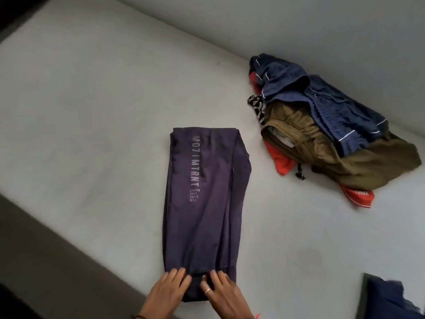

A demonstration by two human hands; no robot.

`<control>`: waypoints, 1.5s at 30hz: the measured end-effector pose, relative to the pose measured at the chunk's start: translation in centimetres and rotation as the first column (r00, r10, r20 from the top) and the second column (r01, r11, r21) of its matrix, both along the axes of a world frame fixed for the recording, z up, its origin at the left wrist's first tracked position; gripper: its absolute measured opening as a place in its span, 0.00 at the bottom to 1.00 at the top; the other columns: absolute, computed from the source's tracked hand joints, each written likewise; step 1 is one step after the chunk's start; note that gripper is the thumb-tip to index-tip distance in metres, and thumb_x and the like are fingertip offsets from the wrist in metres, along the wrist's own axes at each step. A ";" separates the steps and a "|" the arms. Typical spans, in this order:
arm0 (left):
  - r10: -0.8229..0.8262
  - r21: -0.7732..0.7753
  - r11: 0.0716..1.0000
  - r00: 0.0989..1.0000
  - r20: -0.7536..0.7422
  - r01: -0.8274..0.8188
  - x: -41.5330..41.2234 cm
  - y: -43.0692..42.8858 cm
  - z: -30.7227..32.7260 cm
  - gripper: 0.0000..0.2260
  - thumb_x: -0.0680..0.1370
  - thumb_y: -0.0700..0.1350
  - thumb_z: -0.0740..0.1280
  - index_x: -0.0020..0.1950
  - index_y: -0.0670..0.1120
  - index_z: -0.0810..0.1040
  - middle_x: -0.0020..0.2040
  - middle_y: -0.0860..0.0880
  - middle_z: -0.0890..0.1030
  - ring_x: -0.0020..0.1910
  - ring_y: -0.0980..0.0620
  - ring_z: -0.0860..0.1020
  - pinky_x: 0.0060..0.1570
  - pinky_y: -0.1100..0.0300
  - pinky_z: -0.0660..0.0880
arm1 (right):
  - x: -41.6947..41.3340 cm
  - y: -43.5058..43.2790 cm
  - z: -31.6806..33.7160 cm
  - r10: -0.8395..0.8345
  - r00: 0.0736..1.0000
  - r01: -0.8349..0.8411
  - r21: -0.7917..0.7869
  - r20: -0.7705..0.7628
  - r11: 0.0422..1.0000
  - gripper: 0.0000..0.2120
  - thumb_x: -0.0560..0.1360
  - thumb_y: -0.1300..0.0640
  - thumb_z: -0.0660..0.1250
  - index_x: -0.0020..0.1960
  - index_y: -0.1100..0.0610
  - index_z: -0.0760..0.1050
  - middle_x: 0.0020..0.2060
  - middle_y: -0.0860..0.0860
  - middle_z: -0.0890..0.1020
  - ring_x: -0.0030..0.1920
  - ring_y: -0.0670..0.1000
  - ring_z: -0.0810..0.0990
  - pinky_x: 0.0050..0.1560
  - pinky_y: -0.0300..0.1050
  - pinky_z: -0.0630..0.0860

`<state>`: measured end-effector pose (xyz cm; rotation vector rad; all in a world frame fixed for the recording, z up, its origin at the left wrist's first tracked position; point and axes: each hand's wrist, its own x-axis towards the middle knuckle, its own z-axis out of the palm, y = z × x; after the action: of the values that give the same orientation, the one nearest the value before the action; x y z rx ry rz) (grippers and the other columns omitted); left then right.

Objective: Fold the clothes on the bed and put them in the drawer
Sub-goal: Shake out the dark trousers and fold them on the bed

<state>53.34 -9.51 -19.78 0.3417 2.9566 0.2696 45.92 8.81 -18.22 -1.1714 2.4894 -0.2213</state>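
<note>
A dark purple garment (202, 199) with grey lettering lies folded into a long narrow strip on the white bed (92, 111). Both hands are at its near end. My left hand (169, 290) lies on the left corner, and my right hand (220, 291), wearing a ring, lies on the right corner. The fingers of both appear to hold the near hem, but whether they grip under it is unclear. A heap of unfolded clothes (322, 127) lies at the back right: blue shorts on top, then an olive garment, with red pieces beneath.
The wall (299, 24) runs along the far side of the bed. The dark floor (46, 261) lies past the bed's near left edge. A dark blue cloth item (386, 300) shows at the bottom right corner.
</note>
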 end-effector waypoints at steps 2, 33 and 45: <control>-0.077 0.051 0.997 0.964 0.256 0.066 0.0 -0.2 0.2 0.18 0.65 0.57 0.64 0.50 0.49 0.69 0.50 0.48 0.72 0.39 0.53 0.74 0.35 0.65 0.74 | 0.8 0.5 -0.8 -0.035 0.997 0.030 0.083 0.064 0.996 0.12 0.77 0.63 0.54 0.52 0.52 0.74 0.49 0.55 0.74 0.37 0.52 0.83 0.43 0.45 0.82; 0.388 0.053 0.921 0.921 -0.039 -0.386 -25.5 -8.7 -0.6 0.23 0.83 0.49 0.49 0.77 0.47 0.55 0.77 0.51 0.56 0.76 0.55 0.54 0.73 0.41 0.50 | -22.6 -12.0 -1.8 -0.401 0.908 0.375 -0.191 -0.120 0.907 0.28 0.78 0.54 0.52 0.76 0.63 0.55 0.76 0.58 0.58 0.76 0.54 0.54 0.75 0.57 0.47; 0.614 -0.026 0.790 0.789 0.031 -0.613 -30.5 -12.4 -4.6 0.25 0.83 0.49 0.50 0.78 0.48 0.45 0.79 0.52 0.47 0.77 0.52 0.47 0.72 0.41 0.40 | -28.1 -6.5 -7.1 -0.615 0.772 0.579 -0.223 -0.157 0.784 0.26 0.80 0.49 0.50 0.74 0.60 0.61 0.72 0.57 0.66 0.73 0.56 0.64 0.72 0.60 0.55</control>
<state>22.83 -21.90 -24.39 -0.6474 2.9287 0.3170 17.86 2.30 -25.32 -0.4124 3.0332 -0.4955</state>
